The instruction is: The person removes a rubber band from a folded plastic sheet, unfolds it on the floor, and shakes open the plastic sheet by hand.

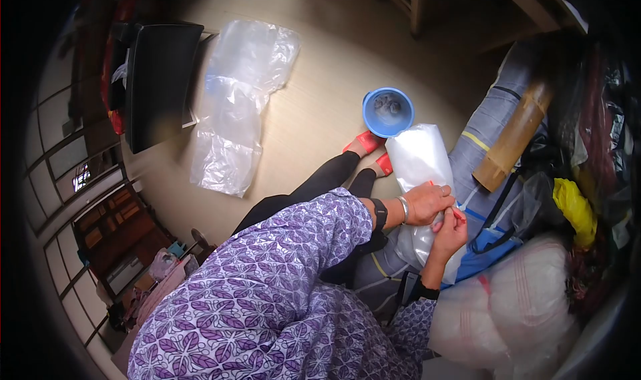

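Where one white plastic bag (419, 154) lies beside one grey roll (491, 110)

While left hand (427, 203) and right hand (452, 232) meet over it, fingers curled, exact hold unclear, one blue bucket (388, 129), greyish contents indistinct, stands just beyond. Outward: two red sandals (368, 141); one bamboo length (511, 140) atop the roll; one clear sheet (234, 110) on the floor.

Pale, unevenly lit floor (320, 53), shadowed wooden furniture legs (416, 13) beyond, dark-lined whitish panels (43, 196) far left.

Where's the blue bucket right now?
In the head view, the blue bucket is above and right of centre, just beyond the red footwear and beside the white plastic.
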### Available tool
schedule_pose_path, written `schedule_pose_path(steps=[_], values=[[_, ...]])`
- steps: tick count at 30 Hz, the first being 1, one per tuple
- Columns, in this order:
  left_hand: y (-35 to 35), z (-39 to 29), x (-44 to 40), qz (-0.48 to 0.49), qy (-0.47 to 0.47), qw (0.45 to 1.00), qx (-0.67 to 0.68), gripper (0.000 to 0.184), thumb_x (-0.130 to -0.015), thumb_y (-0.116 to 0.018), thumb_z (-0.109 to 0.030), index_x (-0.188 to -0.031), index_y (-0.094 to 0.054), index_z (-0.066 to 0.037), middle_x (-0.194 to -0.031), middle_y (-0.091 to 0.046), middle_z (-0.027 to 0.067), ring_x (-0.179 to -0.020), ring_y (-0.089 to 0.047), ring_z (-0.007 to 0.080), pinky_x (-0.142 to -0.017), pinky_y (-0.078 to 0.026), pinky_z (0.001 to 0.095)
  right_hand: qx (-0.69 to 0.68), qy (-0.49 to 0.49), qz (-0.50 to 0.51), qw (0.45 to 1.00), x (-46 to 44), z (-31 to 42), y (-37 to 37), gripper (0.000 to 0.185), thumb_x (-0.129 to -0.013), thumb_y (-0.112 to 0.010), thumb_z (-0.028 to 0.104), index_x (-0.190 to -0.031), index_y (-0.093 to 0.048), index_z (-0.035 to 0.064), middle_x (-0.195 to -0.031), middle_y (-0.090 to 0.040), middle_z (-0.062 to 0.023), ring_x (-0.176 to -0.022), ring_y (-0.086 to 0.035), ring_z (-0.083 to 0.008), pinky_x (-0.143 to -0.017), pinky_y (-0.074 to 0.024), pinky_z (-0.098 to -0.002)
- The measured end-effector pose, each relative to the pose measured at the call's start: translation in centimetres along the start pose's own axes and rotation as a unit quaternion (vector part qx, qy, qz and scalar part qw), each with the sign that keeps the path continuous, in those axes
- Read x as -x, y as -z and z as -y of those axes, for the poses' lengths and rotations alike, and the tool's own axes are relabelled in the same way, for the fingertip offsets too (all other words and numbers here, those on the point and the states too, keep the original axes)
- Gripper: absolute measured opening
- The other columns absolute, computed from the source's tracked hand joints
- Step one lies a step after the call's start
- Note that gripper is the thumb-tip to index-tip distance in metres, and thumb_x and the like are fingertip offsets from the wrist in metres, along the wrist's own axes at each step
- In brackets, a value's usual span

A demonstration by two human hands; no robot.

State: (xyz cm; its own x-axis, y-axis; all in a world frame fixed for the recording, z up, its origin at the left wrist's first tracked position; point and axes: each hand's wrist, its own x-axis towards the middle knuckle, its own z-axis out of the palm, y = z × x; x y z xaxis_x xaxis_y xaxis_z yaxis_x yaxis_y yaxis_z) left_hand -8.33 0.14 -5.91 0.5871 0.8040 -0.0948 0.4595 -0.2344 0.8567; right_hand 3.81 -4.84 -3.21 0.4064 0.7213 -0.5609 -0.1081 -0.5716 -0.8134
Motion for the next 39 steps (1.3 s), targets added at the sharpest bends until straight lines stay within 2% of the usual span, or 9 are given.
schedule_pose_path(steps=[6, 14, 18, 21, 25, 28, 31, 34, 39], values=[[-0.7, 0.1, 0.3, -0.007, 0.015, 1.0, 0.017, 0.031, -0.075, -0.057, -0.005, -0.106, -0.055, -0.006, -0.086, -0.052, 0.0104, -0.084, -0.055, 0.029, -0.069, -0.042, 0.0387, -0.004, -0.103, -0.032, 0.994, -2.1, -0.9, 1.1, 0.008, -0.085, -0.063, 0.007, -0.089, -0.059, 0.001, -0.074, -0.064, -0.0077, -0.042, -0.046, -0.0064, -0.035, -0.0351, -0.021], [0.2, -0.9, -0.4, -0.017, 0.102, 0.991, 0.084, 0.008, -0.079, -0.057, -0.007, -0.087, -0.059, -0.007, -0.082, -0.051, 0.013, -0.076, -0.054, 0.0329, -0.067, -0.044, 0.0402, -0.014, -0.141, 0.02, 0.99, -2.1, 1.0, 0.5, 0.011, -0.083, -0.061, 0.0, -0.092, -0.055, -0.0022, -0.074, -0.063, -0.0096, -0.042, -0.049, -0.0102, -0.035, -0.0395, -0.0227], [1.2, -0.8, -1.2, 0.01, 0.085, 0.987, 0.137, 0.008, -0.076, -0.056, -0.008, -0.071, -0.059, -0.002, -0.081, -0.051, 0.0147, -0.079, -0.054, 0.0329, -0.07, -0.044, 0.0396, -0.013, 0.003, -0.024, 1.0, -0.2, 0.5, 0.8, 0.018, -0.084, -0.061, -0.001, -0.097, -0.05, -0.002, -0.078, -0.062, -0.0097, -0.056, -0.055, -0.0107, -0.047, -0.0469, -0.0237], [1.5, -0.1, -2.0, 0.097, 0.084, 0.986, 0.109, 0.009, -0.075, -0.055, -0.01, -0.073, -0.059, -0.002, -0.081, -0.052, 0.0155, -0.08, -0.054, 0.0335, -0.072, -0.044, 0.0405, -0.005, 0.1, -0.011, 0.995, 1.1, -1.6, 1.2, 0.024, -0.083, -0.061, -0.005, -0.102, -0.048, -0.0017, -0.08, -0.061, -0.01, -0.058, -0.055, -0.0116, -0.052, -0.0479, -0.0244], [2.2, 0.0, -2.3, 0.131, 0.079, 0.984, 0.095, 0.015, -0.075, -0.055, -0.013, -0.076, -0.061, 0.0, -0.084, -0.053, 0.0173, -0.082, -0.054, 0.0345, -0.074, -0.044, 0.0403, -0.057, 0.11, -0.084, 0.989, 2.1, 0.4, 0.0, 0.027, -0.081, -0.063, -0.006, -0.104, -0.049, -0.0011, -0.092, -0.057, -0.01, -0.069, -0.057, -0.0118, -0.06, -0.0519, -0.0243], [2.9, -0.4, -3.4, 0.209, 0.179, 0.957, 0.094, 0.023, -0.078, -0.054, -0.018, -0.078, -0.066, 0.001, -0.091, -0.057, 0.0183, -0.09, -0.058, 0.0336, -0.084, -0.044, 0.0399, -0.049, 0.082, -0.054, 0.994, 2.3, -1.3, 0.7, 0.024, -0.079, -0.065, -0.006, -0.098, -0.053, -0.0002, -0.09, -0.057, -0.0087, -0.068, -0.056, -0.0108, -0.061, -0.0493, -0.0233], [2.6, 0.3, -3.4, 0.189, 0.121, 0.968, 0.108, 0.021, -0.077, -0.056, -0.016, -0.082, -0.062, 0.004, -0.09, -0.054, 0.0176, -0.08, -0.057, 0.0324, -0.072, -0.046, 0.0375, 0.22, 0.249, -0.019, 0.943, 1.7, -1.2, 1.2, 0.021, -0.076, -0.067, -0.006, -0.092, -0.056, 0.0012, -0.086, -0.058, -0.0071, -0.065, -0.054, -0.0101, -0.058, -0.0465, -0.0235], [3.5, -0.8, -4.3, 0.242, 0.271, 0.912, 0.189, 0.02, -0.077, -0.055, -0.014, -0.082, -0.061, 0.004, -0.088, -0.054, 0.0162, -0.076, -0.059, 0.0295, -0.066, -0.048, 0.0371, 0.281, 0.226, -0.021, 0.933, 1.0, 0.3, 0.5, 0.015, -0.074, -0.065, -0.004, -0.085, -0.057, 0.0024, -0.081, -0.058, -0.0095, -0.06, -0.055, -0.019, -0.058, -0.0469, -0.0296], [4.2, -1.4, -4.8, 0.254, 0.268, 0.913, 0.176, 0.02, -0.077, -0.053, -0.014, -0.08, -0.064, 0.003, -0.093, -0.054, 0.0175, -0.074, -0.061, 0.031, -0.065, -0.051, 0.0377, 0.313, 0.256, -0.003, 0.915, 0.3, 0.5, 0.5, 0.011, -0.075, -0.063, -0.001, -0.084, -0.058, 0.0028, -0.08, -0.059, -0.0131, -0.064, -0.057, -0.0281, -0.06, -0.0481, -0.0362]])
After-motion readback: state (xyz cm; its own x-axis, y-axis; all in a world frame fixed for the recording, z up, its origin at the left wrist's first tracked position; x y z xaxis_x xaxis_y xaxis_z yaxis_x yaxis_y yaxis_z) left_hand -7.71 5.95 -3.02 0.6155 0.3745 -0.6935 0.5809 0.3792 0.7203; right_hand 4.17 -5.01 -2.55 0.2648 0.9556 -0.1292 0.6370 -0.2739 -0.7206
